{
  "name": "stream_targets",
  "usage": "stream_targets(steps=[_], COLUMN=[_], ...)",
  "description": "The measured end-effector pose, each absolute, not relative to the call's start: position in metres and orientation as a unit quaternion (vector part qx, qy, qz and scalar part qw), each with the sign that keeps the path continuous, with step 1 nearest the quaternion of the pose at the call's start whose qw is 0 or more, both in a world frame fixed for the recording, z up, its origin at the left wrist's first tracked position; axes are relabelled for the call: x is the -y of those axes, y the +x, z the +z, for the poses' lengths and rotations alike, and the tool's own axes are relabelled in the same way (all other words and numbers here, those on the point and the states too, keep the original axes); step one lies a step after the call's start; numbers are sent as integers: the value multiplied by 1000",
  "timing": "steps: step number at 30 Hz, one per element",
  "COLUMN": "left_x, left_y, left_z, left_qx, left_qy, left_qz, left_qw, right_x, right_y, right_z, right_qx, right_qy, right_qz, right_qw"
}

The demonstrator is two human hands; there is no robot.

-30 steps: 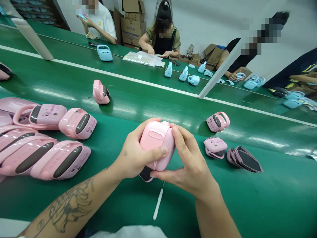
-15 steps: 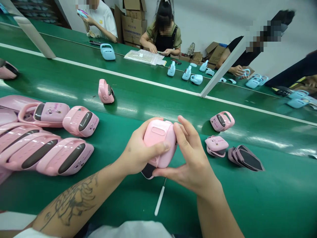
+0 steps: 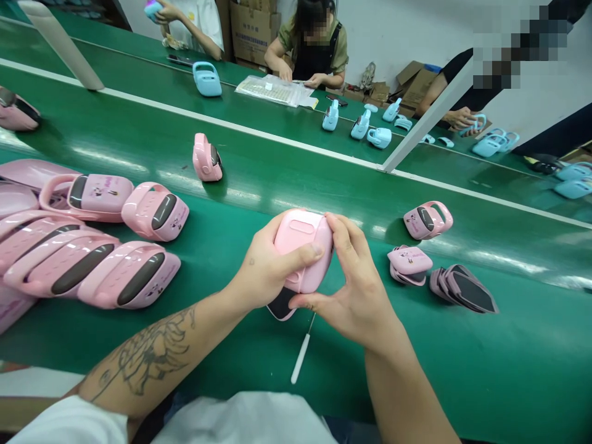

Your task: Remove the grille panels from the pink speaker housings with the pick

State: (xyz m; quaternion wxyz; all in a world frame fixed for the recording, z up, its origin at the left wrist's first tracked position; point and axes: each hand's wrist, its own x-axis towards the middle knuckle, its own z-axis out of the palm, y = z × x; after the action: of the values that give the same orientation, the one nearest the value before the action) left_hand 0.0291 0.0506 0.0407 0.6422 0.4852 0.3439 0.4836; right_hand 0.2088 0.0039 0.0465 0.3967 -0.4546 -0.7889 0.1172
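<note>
- Hands closed on a pink plastic case (image 3: 303,237), left hand (image 3: 261,268) and right hand (image 3: 354,296) gripping opposite sides, just above the green conveyor belt (image 3: 485,357)
- Black panel (image 3: 280,306) showing at its lower end
- White stick (image 3: 300,357) on the belt below
- Loose pink cases (image 3: 155,211) further left
</note>
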Motion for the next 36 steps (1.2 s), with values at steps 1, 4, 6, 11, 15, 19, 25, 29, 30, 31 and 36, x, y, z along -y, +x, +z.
stream_targets(steps=[1, 4, 6, 11, 15, 19, 25, 29, 30, 31, 36], left_x=[-50, -51, -53, -58, -55, -50, -54, -66, -68, -70, -67], left_y=[30, 29, 24, 9, 9, 17, 20, 19, 20, 20, 24], left_z=[40, 39, 40, 54, 61, 64, 56, 40, 36, 34, 22], left_qx=[-344, -352, -360, -362, -378, -415, -407, -368, -356, -340, -212], left_qy=[484, 486, 501, 573, 546, 532, 525, 464, 442, 421, 415], left_qz=[484, 486, 480, 447, 451, 460, 467, 515, 550, 588, 689], left_qw=[642, 635, 624, 584, 596, 578, 584, 620, 613, 601, 555], right_x=[-4, -7, -9, -9, -7, -8, -11, -14, -15, -16, -21], right_y=[209, 210, 210, 209, 207, 204, 206, 205, 202, 198, 175], right_z=[46, 46, 45, 42, 39, 37, 36, 26, 21, 17, 10], right_qx=[790, 796, 802, 817, 830, 825, 830, 782, 737, 685, 556], right_qy=[-455, -446, -434, -396, -369, -366, -367, -440, -485, -526, -410], right_qz=[116, 114, 106, 47, 32, 33, 41, 103, 133, 176, 551], right_qw=[394, 392, 397, 415, 418, 429, 418, 428, 451, 473, 468])
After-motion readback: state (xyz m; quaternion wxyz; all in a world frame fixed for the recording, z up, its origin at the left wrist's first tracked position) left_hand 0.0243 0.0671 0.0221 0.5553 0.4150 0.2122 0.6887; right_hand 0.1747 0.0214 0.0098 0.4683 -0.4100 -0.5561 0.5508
